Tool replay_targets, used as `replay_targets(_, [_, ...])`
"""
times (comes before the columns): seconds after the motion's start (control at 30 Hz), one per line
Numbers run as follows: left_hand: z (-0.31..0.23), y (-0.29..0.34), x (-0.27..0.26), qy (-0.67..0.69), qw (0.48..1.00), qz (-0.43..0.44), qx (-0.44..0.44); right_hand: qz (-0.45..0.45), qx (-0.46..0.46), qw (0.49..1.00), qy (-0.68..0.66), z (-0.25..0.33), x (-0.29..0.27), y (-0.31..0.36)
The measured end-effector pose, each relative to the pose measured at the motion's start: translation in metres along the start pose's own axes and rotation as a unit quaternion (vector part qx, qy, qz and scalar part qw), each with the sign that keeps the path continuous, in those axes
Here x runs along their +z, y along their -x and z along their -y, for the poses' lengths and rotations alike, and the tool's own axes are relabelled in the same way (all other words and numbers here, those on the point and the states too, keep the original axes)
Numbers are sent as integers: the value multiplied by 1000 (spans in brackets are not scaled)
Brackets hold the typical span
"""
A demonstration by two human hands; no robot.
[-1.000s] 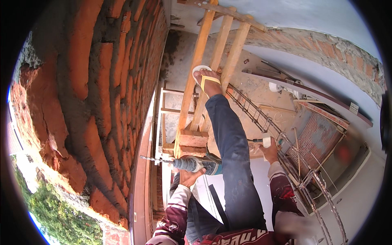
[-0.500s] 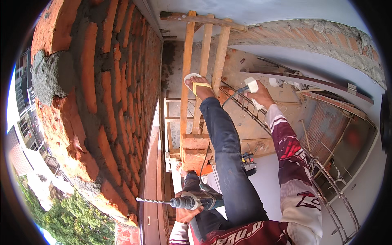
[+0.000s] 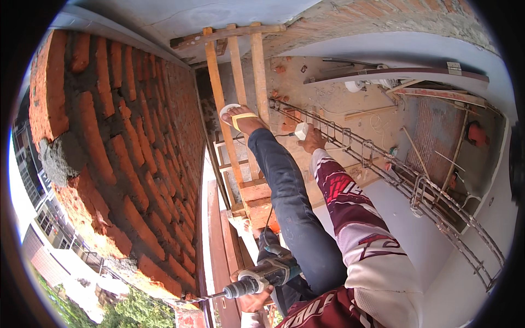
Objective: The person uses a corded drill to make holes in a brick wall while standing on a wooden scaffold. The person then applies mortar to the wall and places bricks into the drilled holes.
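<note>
My left hand (image 3: 255, 299), low in the picture, is closed around a power drill (image 3: 272, 273). Its long spiral bit (image 3: 205, 298) points left, the tip beside the lower edge of the brick wall (image 3: 126, 158); I cannot tell whether they touch. My right hand (image 3: 313, 141) stretches forward, gripping a white extension socket (image 3: 301, 131) with a dark cord at its left side. Just beyond that hand runs a rusty rebar cage (image 3: 361, 148). My foot in a sandal (image 3: 240, 117) rests on the wooden beams (image 3: 221, 98), left of the socket.
Stacked bricks (image 3: 257, 199) sit on the timber below my leg. At the left, past the wall's broken edge, trees (image 3: 128, 311) and buildings show outside. A floor with loose planks (image 3: 415, 150) lies far below on the right. A dark red beam (image 3: 394, 77) crosses the upper right.
My view has turned, so the wall and beams sit further left. The right hand with the socket now appears lower and further left, in front of the rebar cage. The drill's bit tip appears lower.
</note>
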State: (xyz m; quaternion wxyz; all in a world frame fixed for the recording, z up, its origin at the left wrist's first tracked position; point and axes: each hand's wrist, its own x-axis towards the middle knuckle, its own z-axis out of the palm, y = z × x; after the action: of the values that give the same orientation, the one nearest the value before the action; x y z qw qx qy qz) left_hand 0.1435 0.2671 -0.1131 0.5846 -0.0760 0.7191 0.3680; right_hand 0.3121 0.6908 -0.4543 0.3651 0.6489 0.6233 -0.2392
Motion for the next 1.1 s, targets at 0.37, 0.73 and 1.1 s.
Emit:
replay_targets(0.37, [-47, 0, -10, -192, 971, 30, 138, -68, -159, 904, -390, -11, -1, 129])
replay_targets(0.73, [-130, 33, -39, -81, 983, 27, 164, 194, -657, 723, 89, 13, -63, 318])
replay_targets(1.1, [-257, 42, -62, -45, 951, 169, 253, 327, -642, 665, -199, 55, -90, 411])
